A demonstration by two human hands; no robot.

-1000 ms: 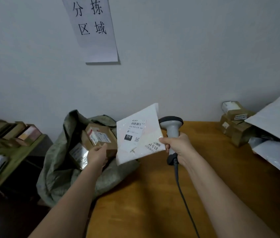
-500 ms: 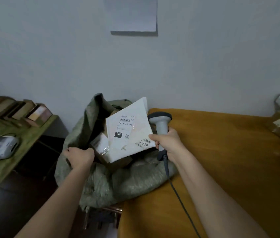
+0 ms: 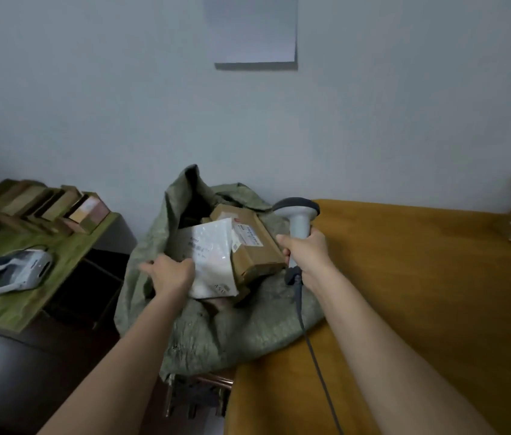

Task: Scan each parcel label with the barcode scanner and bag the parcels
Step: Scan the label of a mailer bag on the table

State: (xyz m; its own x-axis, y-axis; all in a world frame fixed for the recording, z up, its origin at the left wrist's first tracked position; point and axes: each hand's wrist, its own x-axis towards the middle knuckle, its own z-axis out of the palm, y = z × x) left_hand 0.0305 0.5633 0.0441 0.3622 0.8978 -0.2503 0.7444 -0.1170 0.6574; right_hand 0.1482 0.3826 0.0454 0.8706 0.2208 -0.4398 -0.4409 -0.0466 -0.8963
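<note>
The white parcel (image 3: 213,259) now lies in the sack (image 3: 216,334), left hand (image 3: 169,273) fingers flat on it; right hand (image 3: 307,255) fingers grip the scanner (image 3: 298,221).

sack mouth (image 3: 185,196): blocked by white parcel (image 3: 213,255), brown box (image 3: 254,243) | tabletop (image 3: 420,277): open

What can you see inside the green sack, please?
The green sack holds a white mailer lying on a taped cardboard box; anything beneath them is covered.
</note>
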